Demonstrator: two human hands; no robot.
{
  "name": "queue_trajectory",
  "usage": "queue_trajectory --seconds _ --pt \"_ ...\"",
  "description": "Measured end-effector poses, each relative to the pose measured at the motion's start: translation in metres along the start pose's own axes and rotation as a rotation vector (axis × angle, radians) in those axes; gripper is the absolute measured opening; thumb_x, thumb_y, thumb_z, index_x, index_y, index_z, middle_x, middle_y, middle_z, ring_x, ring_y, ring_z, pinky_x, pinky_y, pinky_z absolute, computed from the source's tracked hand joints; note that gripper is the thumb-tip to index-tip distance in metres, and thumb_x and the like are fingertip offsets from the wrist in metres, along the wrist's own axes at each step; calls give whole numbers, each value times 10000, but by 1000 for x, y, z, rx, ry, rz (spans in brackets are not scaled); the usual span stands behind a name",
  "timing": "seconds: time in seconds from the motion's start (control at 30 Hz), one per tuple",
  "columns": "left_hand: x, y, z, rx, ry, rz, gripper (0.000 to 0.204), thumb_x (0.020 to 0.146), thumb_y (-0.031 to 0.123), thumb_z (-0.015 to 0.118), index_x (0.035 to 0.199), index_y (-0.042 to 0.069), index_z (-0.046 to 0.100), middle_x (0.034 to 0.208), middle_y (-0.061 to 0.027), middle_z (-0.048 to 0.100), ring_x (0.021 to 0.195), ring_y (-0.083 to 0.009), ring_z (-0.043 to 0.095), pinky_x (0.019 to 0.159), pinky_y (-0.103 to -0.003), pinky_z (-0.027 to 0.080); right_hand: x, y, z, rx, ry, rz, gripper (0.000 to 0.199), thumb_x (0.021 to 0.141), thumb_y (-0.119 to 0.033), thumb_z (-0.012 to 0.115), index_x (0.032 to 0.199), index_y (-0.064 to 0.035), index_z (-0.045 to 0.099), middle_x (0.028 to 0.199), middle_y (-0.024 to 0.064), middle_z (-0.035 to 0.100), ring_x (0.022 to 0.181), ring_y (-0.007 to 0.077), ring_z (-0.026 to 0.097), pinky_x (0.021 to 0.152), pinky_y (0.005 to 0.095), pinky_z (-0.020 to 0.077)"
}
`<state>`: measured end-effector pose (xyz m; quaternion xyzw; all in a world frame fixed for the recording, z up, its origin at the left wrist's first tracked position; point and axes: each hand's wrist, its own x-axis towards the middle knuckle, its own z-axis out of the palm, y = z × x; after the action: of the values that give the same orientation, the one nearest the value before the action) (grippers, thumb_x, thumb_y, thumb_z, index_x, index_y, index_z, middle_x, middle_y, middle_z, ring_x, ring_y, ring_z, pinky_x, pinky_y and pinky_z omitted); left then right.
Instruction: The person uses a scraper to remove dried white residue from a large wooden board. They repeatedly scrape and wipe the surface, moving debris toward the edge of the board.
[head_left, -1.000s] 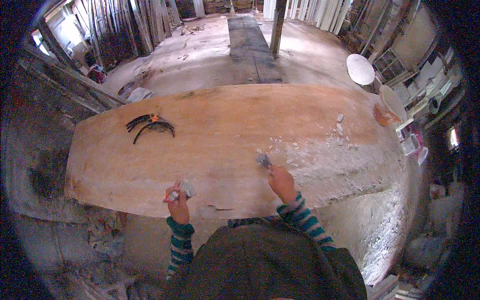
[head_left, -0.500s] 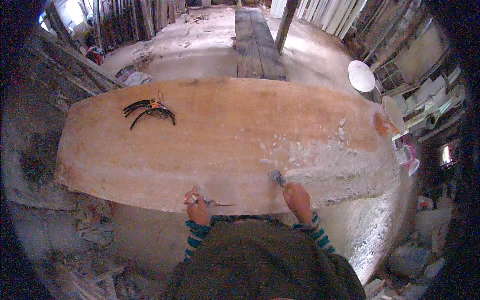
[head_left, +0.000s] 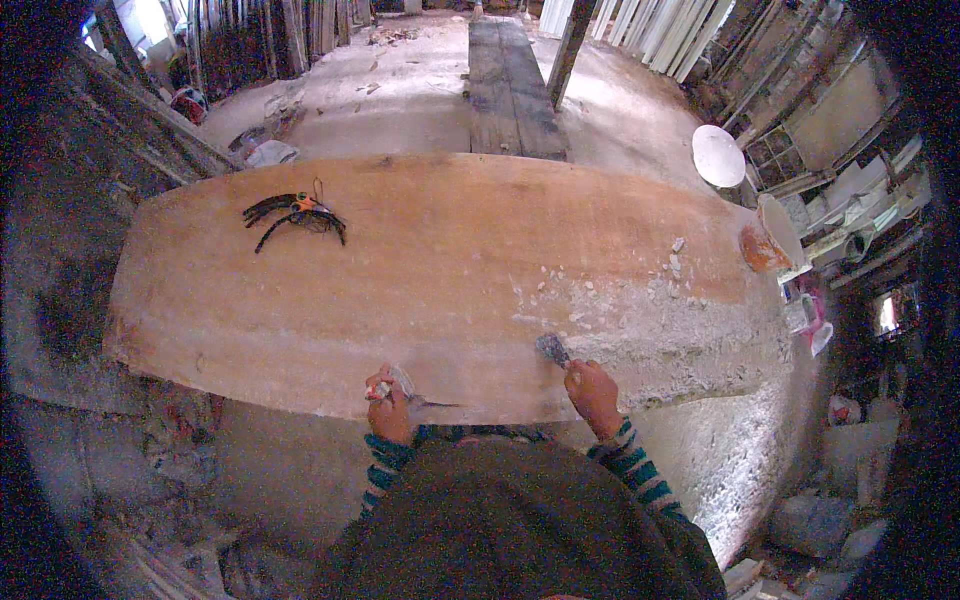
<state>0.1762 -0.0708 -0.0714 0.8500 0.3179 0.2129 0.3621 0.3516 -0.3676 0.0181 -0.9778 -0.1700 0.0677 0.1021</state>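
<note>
My right hand (head_left: 593,392) is closed around the handle of a small scraper (head_left: 550,348). Its broad grey blade points away to the left, over the table beside a patch of white crumbs (head_left: 690,340). At the near edge of the wooden table (head_left: 420,250), my left hand (head_left: 389,405) grips a small whitish object with some red on it (head_left: 380,389); its kind is unclear, as the fingers cover much of it. Just right of that hand, a thin dark pointed piece (head_left: 436,404) lies close to the edge.
Toward the far left of the table lies a black, leggy bundle with an orange middle (head_left: 303,208). A brownish-red round container (head_left: 765,248) is at the right end. Behind stand a dark plank bench (head_left: 512,90), a post (head_left: 572,60) and a white disc (head_left: 719,156).
The whole view has shifted slightly. Both hands keep their grips and stay nearly in place, with the scraper blade turned a little.
</note>
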Motion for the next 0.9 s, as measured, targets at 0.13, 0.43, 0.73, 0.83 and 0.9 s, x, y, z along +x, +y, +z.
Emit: queue_trajectory --seconds 0.13,0.43,0.73,0.83,0.9 --pt "-3 -13 9 70 -23 28 252 921 203 459 1119 49 482 1209 -168 536 1041 -309 557 849 -368 452 9 6 -9 84 92 -89 128 784 -235 610 864 -139 638 819 115 619 740 315 601 641 415 483" --pt "-1 -26 7 281 -188 -91 459 888 202 522 1301 86 357 901 -137 588 670 -253 584 595 -393 483 5 17 -6 205 154 -43 177 788 -255 622 889 -112 593 819 105 622 753 315 603 635 416 478" --pt "-3 4 -1 -90 24 -16 206 939 195 418 1060 38 473 1287 -187 465 1010 -316 560 802 -397 480 19 24 -10 214 130 -112 166 788 -251 625 822 -93 585 828 109 626 754 321 605 624 399 474" --pt "1 21 -1 -352 58 -187 243 942 221 427 1071 28 497 1281 -189 475 1028 -316 554 842 -382 462 3 35 5 254 157 -134 174 797 -247 614 825 -78 582 825 120 622 766 325 603 633 402 474" --pt "5 59 -20 -386 10 -289 270 942 236 433 1093 22 501 1260 -195 493 1034 -316 552 871 -375 446 -1 36 11 263 148 -81 182 801 -250 610 828 -73 581 829 127 620 769 332 601 638 406 474"
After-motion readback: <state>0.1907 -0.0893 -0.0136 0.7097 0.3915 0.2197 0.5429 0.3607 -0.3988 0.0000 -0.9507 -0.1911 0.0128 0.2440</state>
